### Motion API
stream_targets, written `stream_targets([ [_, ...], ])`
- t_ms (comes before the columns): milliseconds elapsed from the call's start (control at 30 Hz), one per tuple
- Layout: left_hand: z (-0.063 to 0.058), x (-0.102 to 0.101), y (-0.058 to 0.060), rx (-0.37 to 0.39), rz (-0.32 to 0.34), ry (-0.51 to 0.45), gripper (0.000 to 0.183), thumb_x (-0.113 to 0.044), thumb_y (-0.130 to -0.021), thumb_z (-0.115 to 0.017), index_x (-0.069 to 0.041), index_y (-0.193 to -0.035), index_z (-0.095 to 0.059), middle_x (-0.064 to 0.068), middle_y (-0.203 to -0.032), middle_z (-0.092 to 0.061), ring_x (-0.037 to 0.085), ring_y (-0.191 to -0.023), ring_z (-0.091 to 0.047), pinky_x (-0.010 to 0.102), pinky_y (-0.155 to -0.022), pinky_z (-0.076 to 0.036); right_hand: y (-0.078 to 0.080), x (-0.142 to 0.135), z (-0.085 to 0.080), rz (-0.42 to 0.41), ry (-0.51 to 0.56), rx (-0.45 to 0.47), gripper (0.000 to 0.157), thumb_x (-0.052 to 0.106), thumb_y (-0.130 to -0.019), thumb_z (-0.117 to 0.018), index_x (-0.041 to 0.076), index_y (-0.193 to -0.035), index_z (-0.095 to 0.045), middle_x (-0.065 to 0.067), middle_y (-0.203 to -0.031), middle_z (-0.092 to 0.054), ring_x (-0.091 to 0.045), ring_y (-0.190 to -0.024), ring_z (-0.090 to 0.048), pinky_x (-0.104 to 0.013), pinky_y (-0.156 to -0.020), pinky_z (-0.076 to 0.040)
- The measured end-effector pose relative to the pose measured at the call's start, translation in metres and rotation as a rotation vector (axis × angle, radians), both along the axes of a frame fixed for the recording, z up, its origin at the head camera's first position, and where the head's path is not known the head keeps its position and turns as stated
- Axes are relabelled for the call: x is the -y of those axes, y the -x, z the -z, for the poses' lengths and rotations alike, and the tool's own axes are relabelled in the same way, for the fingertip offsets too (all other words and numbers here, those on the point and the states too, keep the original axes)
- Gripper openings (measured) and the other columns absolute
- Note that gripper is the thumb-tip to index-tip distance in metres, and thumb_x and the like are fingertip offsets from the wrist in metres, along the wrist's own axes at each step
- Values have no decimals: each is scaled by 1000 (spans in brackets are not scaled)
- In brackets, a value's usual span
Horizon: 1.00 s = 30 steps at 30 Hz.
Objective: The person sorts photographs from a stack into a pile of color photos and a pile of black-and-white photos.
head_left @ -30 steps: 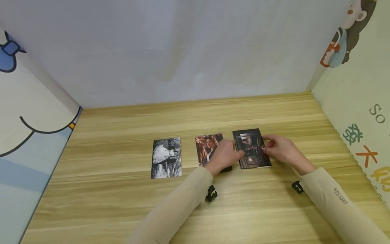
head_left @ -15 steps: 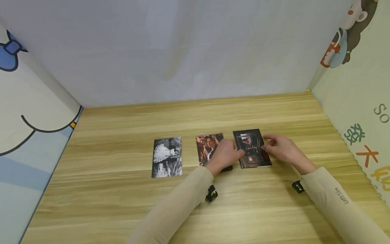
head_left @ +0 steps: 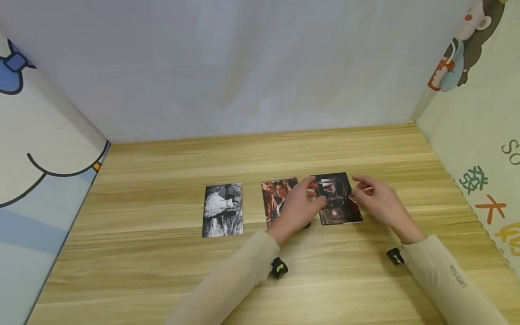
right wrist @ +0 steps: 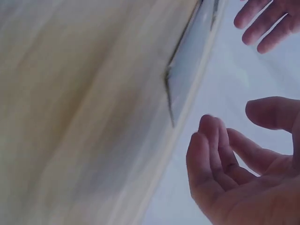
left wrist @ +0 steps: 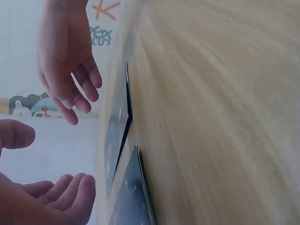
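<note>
Three picture cards or small stacks of them lie in a row on the table. The rightmost card [head_left: 336,203] shows a dark interior scene. Over its left edge hovers my left hand [head_left: 298,205], fingers loosely bent and thumb apart, holding nothing. It partly hides the middle card [head_left: 279,194], a reddish portrait. My right hand [head_left: 379,201] is beside the dark card's right edge; in the right wrist view its relaxed fingers [right wrist: 199,159] and thumb stand apart with nothing between them. The left wrist view shows the dark card [left wrist: 118,136] in layers, its near corner slightly raised.
A black-and-white card [head_left: 222,210] lies at the left of the row. The wood-grain table [head_left: 142,262] meets a pale back wall [head_left: 183,90]. Printed side walls [head_left: 467,135] bound it. Small black devices [head_left: 278,267] sit at both wrists.
My left hand's fingers have lifted and spread from the dark card's left edge, and both wrists have drawn slightly back. The right fingers have loosened at the right edge. The cards have stayed in place.
</note>
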<state>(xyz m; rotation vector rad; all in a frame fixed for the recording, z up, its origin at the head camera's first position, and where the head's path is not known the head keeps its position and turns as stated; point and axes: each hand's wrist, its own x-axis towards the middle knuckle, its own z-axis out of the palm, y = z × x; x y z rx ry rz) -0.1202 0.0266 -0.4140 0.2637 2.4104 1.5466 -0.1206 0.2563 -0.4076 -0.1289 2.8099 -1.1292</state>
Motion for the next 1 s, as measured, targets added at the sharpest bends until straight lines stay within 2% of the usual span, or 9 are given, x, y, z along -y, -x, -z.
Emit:
stream_targets([
  [200,-6,9,-9,-82,-33,-44,65,-27,-99,-62,-14,-159,-41,0,-153,-52,20,-137,-53,46,-109,-48,-7,6,-5,16,38,-62,50,21,-106,-52,-5,-148,-50,-27,-130,-63,-42,-112,-67,-56,-93,-56],
  [333,-10,19,-12,-153,-41,-49,63,-31,-99,-62,-15,-158,-43,-1,-155,-50,18,-139,-50,45,-110,-47,-11,12,-9,36,70,-103,49,20,-106,-54,-4,-148,-51,-27,-136,-61,-42,-113,-66,-56,-93,-56],
  [533,-14,38,-14,-222,-56,-59,65,-34,-99,-60,-16,-159,-42,6,-154,-50,26,-140,-49,50,-111,-45,-16,23,-12,32,120,-194,46,15,-104,-58,-7,-145,-53,-28,-140,-57,-44,-120,-60,-59,-103,-49],
  [600,-14,44,-14,-236,-71,-71,65,-34,-99,-60,-15,-159,-42,9,-148,-55,30,-133,-54,51,-106,-48,-17,26,-12,35,123,-221,45,15,-104,-59,-7,-143,-54,-27,-140,-57,-44,-122,-59,-59,-106,-47],
  [700,-13,54,-13,-252,-93,-84,66,-34,-98,-61,-13,-158,-42,12,-126,-64,33,-115,-61,50,-95,-52,-18,31,-13,39,120,-255,44,15,-103,-60,-6,-142,-56,-27,-139,-58,-45,-123,-58,-61,-106,-45],
  [733,-13,57,-12,-255,-102,-87,67,-35,-98,-61,-13,-158,-42,12,-127,-64,34,-115,-61,50,-95,-52,-18,33,-13,39,118,-268,44,15,-103,-61,-6,-141,-57,-27,-139,-58,-45,-124,-57,-62,-105,-45],
  [833,-12,67,-12,-265,-119,-71,69,-38,-97,-60,-15,-160,-41,10,-141,-59,34,-121,-58,53,-101,-49,-19,37,-13,30,117,-301,43,13,-102,-62,-5,-141,-58,-26,-140,-57,-46,-126,-56,-63,-106,-44],
  [933,-11,76,-13,-282,-123,-39,72,-42,-97,-60,-20,-161,-38,3,-163,-39,31,-143,-45,56,-115,-38,-20,42,-13,14,106,-329,44,13,-102,-63,-3,-142,-57,-25,-142,-56,-46,-129,-54,-64,-107,-43],
  [1000,-10,82,-14,-292,-119,-20,73,-47,-98,-59,-22,-163,-35,1,-165,-36,30,-145,-42,57,-117,-36,-20,45,-12,2,94,-345,44,13,-102,-63,-2,-143,-56,-25,-144,-55,-46,-132,-51,-65,-107,-41],
])
